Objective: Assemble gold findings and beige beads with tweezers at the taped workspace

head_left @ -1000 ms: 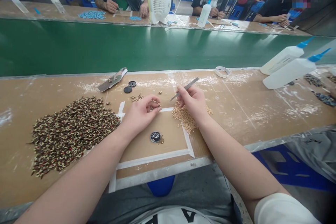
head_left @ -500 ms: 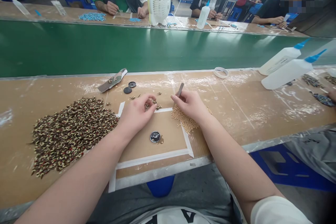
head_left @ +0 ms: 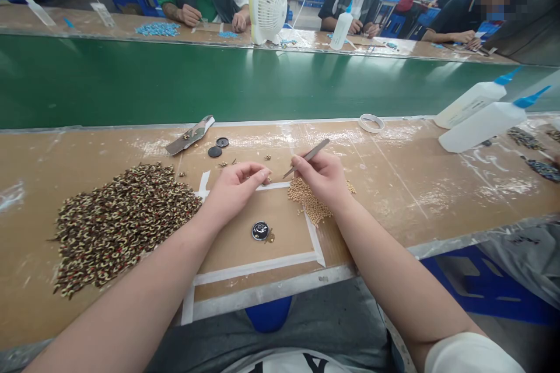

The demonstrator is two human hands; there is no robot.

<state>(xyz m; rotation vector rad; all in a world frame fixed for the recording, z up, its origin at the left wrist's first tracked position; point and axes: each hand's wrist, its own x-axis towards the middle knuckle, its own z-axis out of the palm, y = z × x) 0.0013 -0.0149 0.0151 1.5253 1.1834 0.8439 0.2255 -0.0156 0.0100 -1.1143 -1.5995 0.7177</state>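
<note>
Lying on the desk [head_left: 385, 186] are two piles, striped pieces [head_left: 126, 221] and beige beads [head_left: 312, 203]; two black discs [head_left: 214, 152]; one round black dish [head_left: 260, 231], nearer the body than both grips. One tweezers [head_left: 312, 152] is clamped in the right grip [head_left: 324, 179], angled toward the left grip [head_left: 234, 191], curled inward; whether anything is pinched there can't be told. Both forearms [head_left: 394, 256] are extended forward.

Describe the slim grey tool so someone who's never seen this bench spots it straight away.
On the near side of the wide green strip, find the heap of pale beads on the brown tabletop. The right hand, at that heap, grips the slim grey tool. Unlike the tiny round beads, it's long, straight and tapered.
</note>
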